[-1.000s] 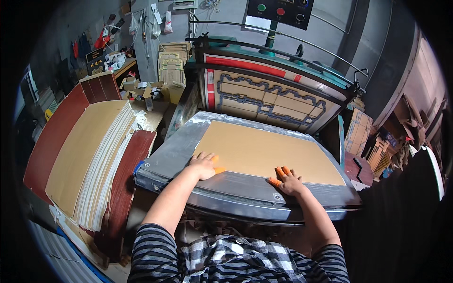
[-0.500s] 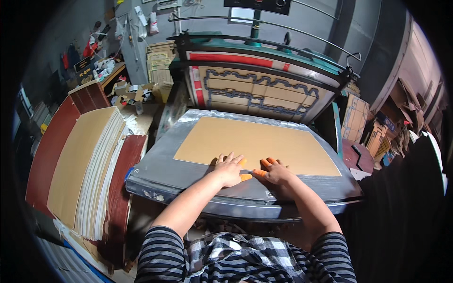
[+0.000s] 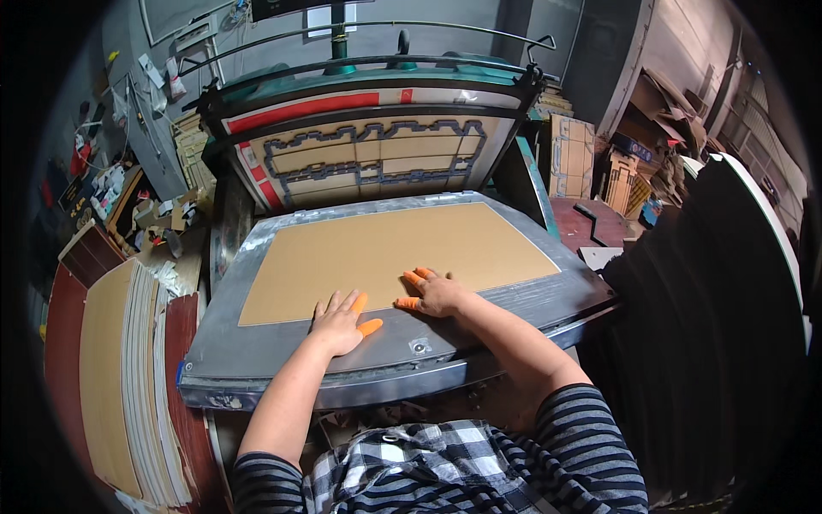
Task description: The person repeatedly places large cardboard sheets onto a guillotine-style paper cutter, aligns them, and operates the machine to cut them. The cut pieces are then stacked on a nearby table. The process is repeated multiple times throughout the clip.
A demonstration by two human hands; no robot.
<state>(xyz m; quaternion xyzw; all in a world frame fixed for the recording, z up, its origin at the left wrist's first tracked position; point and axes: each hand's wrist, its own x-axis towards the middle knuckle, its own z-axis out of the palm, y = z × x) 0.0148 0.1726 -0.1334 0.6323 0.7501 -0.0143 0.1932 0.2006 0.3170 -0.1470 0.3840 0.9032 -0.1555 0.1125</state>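
A flat brown cardboard sheet [image 3: 377, 248] lies on the grey metal bed [image 3: 479, 325] of a die-cutting press. My left hand [image 3: 336, 325] rests at the sheet's near edge, fingers spread, with orange finger covers on the thumb and index finger. Farther right, my right hand [image 3: 431, 293] lies on the sheet near the same edge, its fingers apart and some in orange covers. Neither hand holds anything. Behind the bed stands the raised platen with a die board [image 3: 377, 157], its dark outline of blocks facing me.
To the left leans a stack of cardboard sheets [image 3: 141, 377] between dark red boards [image 3: 64, 360]. A large dark stack [image 3: 702, 343] rises close on the right. A metal guard rail [image 3: 377, 28] crosses above the press. Wooden die boards [image 3: 571, 158] stand at the back right.
My view has swung to the right, so the press appears farther left. Both hands stay on the sheet; my right hand now lies somewhat farther in over it.
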